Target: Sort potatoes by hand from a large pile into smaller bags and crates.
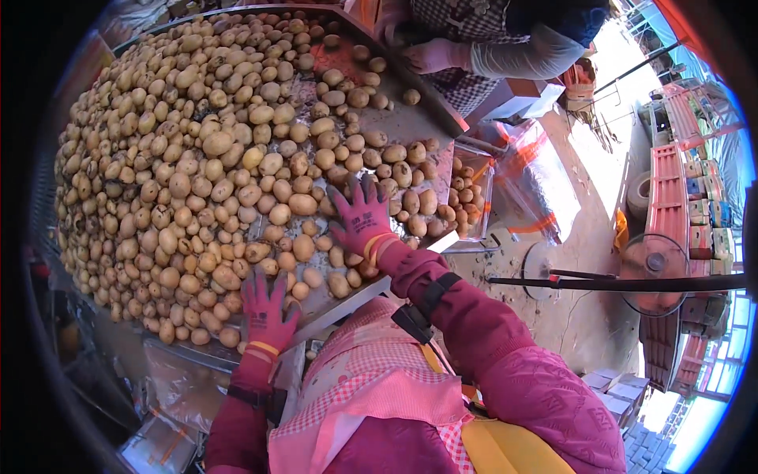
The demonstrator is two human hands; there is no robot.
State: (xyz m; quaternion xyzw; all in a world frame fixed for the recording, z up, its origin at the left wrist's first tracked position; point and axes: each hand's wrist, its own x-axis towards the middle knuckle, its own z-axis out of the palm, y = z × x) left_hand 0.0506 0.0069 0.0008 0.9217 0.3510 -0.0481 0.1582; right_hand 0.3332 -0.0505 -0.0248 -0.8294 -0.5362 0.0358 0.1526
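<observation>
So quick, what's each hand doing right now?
Left hand: open, fingers spread flat on the potatoes, holding nothing.
Right hand: open, fingers spread over the potatoes, holding nothing.

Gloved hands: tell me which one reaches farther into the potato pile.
The right hand, spread flat on potatoes mid-table; the left hand rests near the table's near edge.

A co-worker (505, 39) is cut off above the apron.

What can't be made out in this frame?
- Head view: the right hand lies palm-down on the potatoes, hiding any grip.
- Left hand: same, glove back only.
- Co-worker's hand: body cut off by the top edge.
- Clear bag: contents partly hidden.
</observation>
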